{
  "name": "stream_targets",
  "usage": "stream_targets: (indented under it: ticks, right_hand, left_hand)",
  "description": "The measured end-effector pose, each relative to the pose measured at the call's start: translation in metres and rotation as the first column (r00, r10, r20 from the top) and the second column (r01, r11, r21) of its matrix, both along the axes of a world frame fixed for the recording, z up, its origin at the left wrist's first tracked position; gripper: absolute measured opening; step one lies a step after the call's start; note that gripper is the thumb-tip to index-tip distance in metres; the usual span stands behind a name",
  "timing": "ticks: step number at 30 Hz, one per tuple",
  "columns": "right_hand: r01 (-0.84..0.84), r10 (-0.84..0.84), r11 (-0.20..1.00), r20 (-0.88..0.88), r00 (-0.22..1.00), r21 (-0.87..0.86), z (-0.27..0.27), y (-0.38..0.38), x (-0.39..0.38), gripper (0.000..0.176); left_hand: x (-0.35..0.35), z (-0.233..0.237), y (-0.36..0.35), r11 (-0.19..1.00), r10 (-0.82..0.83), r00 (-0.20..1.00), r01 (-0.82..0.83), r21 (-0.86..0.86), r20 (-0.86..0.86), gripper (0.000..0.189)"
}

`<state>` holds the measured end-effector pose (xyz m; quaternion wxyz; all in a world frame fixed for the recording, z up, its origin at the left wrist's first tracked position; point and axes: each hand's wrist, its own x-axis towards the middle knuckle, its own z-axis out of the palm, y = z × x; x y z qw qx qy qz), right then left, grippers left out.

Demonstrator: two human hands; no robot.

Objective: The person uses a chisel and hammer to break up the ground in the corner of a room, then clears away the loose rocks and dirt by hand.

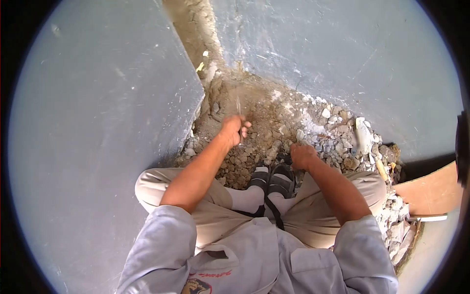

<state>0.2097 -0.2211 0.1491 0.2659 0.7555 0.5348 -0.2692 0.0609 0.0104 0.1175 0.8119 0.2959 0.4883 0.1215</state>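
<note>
Between the grey panels, above bare soil and broken rubble, we saw the left hand curled around a thin, rod-like tool, its blurred length jutting away from the body. We judged the tool light and stiff, perhaps gritty with dust, and best held at its near end, where that hand gripped it. The right hand was bent near the shoes; we could not tell whether it held anything.
</note>
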Motion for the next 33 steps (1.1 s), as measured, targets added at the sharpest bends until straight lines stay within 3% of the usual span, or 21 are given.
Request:
stream_targets:
  ticks: [2, 4, 6, 8, 11, 14, 20, 22, 23, 24, 26, 29, 32, 33]
  right_hand:
    - [0.087, -0.082, 0.992, 0.050, 0.995, -0.096, 0.049, 0.013, -0.037, 0.060]
    - [0.071, -0.071, 0.997, 0.033, 0.997, -0.015, -0.033, -0.004, -0.024, 0.052]
    - [0.056, -0.058, 0.998, 0.072, 0.996, 0.027, -0.051, -0.008, -0.028, 0.045]
    - [0.035, -0.042, 0.998, 0.172, 0.984, 0.042, -0.020, 0.001, -0.043, 0.040]
    - [-0.082, 0.059, 0.983, 0.138, 0.989, 0.166, -0.042, -0.003, -0.026, 0.037]
    - [-0.005, -0.012, 0.981, 0.090, 0.996, 0.193, -0.019, 0.002, -0.033, 0.035]
    - [-0.037, 0.037, 0.972, 0.004, 0.999, 0.231, -0.020, 0.017, -0.018, 0.032]
    - [0.127, -0.092, 0.962, -0.152, 0.984, 0.243, -0.010, 0.020, -0.005, 0.029]
    - [0.209, -0.155, 0.949, -0.228, 0.961, 0.237, 0.000, 0.022, -0.001, 0.028]
    - [0.398, -0.292, 0.889, -0.387, 0.874, 0.227, 0.011, 0.023, 0.000, 0.028]
    - [0.715, -0.489, 0.690, -0.656, 0.575, 0.113, 0.037, 0.027, -0.001, 0.028]
    - [0.888, -0.389, 0.459, -0.889, 0.242, 0.040, 0.057, 0.035, -0.004, 0.028]
    - [0.933, 0.012, 0.332, -0.990, 0.140, 0.136, 0.025, 0.042, -0.008, 0.028]
    - [0.911, 0.089, 0.299, -0.958, 0.272, 0.286, 0.017, 0.048, -0.011, 0.024]
  left_hand:
    - [-0.015, -0.019, -0.005, 0.997, 0.053, 0.998, -0.055, -0.063, -0.032, 0.011]
    - [-0.029, -0.036, -0.013, 0.987, 0.118, 0.989, -0.127, -0.097, -0.093, 0.011]
    - [-0.041, -0.066, -0.010, 0.973, 0.177, 0.979, -0.188, -0.130, -0.098, 0.012]
    - [-0.046, -0.068, -0.008, 0.964, 0.229, 0.968, -0.240, -0.111, -0.102, 0.013]
    - [-0.046, -0.059, -0.010, 0.933, 0.327, 0.937, -0.340, -0.116, -0.121, 0.011]
    - [-0.046, -0.070, -0.004, 0.943, 0.294, 0.948, -0.308, -0.124, -0.123, 0.014]
    - [-0.049, -0.077, -0.007, 0.944, 0.283, 0.954, -0.295, -0.145, -0.101, 0.019]
    - [-0.051, -0.087, -0.003, 0.935, 0.301, 0.946, -0.317, -0.158, -0.118, 0.020]
    - [-0.051, -0.088, -0.002, 0.930, 0.310, 0.942, -0.328, -0.166, -0.126, 0.021]
    - [-0.051, -0.089, 0.000, 0.926, 0.317, 0.939, -0.337, -0.171, -0.136, 0.018]
    - [-0.049, -0.085, 0.005, 0.916, 0.332, 0.931, -0.357, -0.183, -0.152, 0.015]
    - [-0.053, -0.103, 0.015, 0.906, 0.349, 0.937, -0.343, -0.250, -0.018, 0.013]
    - [-0.054, -0.105, 0.019, 0.879, 0.423, 0.906, -0.408, -0.246, 0.010, 0.019]
    - [-0.055, -0.102, 0.022, 0.880, 0.426, 0.905, -0.412, -0.235, 0.010, 0.016]
